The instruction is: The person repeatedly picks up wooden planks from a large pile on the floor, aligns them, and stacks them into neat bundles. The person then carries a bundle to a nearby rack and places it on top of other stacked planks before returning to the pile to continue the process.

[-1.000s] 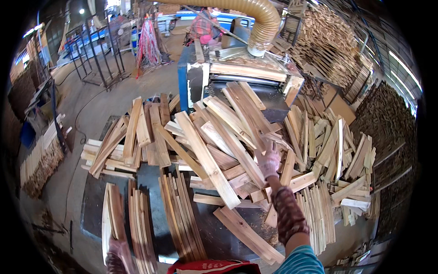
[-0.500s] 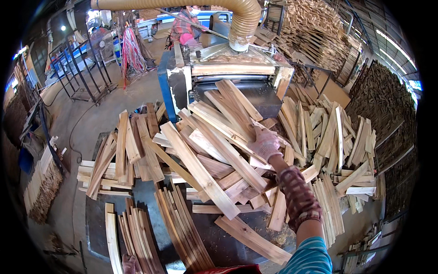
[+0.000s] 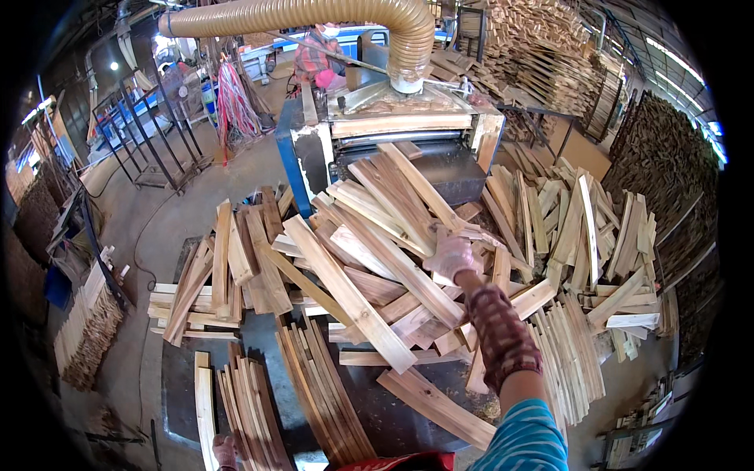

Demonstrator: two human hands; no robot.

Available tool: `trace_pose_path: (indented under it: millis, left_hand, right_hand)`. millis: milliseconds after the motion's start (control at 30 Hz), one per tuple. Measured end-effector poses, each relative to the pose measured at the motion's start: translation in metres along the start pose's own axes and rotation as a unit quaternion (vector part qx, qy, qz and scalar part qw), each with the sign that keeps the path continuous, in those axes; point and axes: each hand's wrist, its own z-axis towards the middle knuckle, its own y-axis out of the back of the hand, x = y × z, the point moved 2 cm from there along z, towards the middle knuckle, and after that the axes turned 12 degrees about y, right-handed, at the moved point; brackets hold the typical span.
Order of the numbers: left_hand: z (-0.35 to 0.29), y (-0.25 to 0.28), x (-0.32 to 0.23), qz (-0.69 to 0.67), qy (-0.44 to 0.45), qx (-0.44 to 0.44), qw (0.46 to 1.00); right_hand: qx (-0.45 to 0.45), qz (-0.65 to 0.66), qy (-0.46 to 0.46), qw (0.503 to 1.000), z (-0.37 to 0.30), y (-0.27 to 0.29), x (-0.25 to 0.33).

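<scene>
My right hand (image 3: 452,257), in a pale knitted glove, reaches over a heap of loose wooden boards (image 3: 357,302). Its fingers are closed around the near end of a wooden board (image 3: 420,184), whose far end points at the machine's opening. My left hand (image 3: 225,451), also gloved, is low at the left edge of the table, against a row of boards (image 3: 253,408) set side by side. Its fingers show only in part, and I cannot make out whether they grip. A second row of boards (image 3: 322,392) lies to its right.
A blue-sided woodworking machine (image 3: 400,125) with a ribbed duct (image 3: 314,17) stands beyond the heap. More boards (image 3: 558,228) pile up at the right. A single board (image 3: 436,408) lies near my right arm. Another person (image 3: 320,56) is behind the machine.
The board under my right hand has come slightly toward me, away from the machine. Another board end now shows at the machine's opening. The whole view has shifted a little; my left hand stays by its row.
</scene>
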Motion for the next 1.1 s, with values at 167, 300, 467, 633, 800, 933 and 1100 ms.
trace_pose_path:
  millis: [167, 300, 467, 633, 800, 933, 1100]
  left_hand:
    - [-0.029, -0.061, -0.069, -0.156, -0.116, 0.04, 0.98]
    - [-0.186, -0.138, -0.247, -0.114, -0.133, 0.356, 0.918]
    - [-0.307, -0.249, -0.354, -0.229, -0.032, 0.617, 0.753]
    - [-0.301, -0.245, -0.359, -0.197, -0.069, 0.565, 0.798]
    - [-0.274, -0.154, -0.339, -0.268, -0.039, 0.521, 0.81]
    - [-0.185, -0.065, -0.262, -0.223, -0.06, 0.384, 0.894]
    - [-0.106, 0.015, -0.137, -0.165, -0.008, 0.21, 0.963]
  right_hand:
    - [0.101, 0.215, -0.041, 0.971, -0.103, 0.002, 0.051]
    - [0.021, 0.155, 0.006, 0.988, -0.193, -0.023, 0.1]
    - [0.038, 0.394, 0.051, 0.917, -0.271, -0.054, 0.172]
    - [0.089, 0.3, 0.177, 0.933, -0.272, -0.021, 0.169]
    - [0.091, 0.251, 0.152, 0.952, -0.197, -0.074, 0.075]
    - [-0.071, 0.064, 0.091, 0.991, -0.084, -0.055, 0.006]
    - [-0.051, -0.022, 0.049, 0.997, -0.003, -0.056, -0.055]
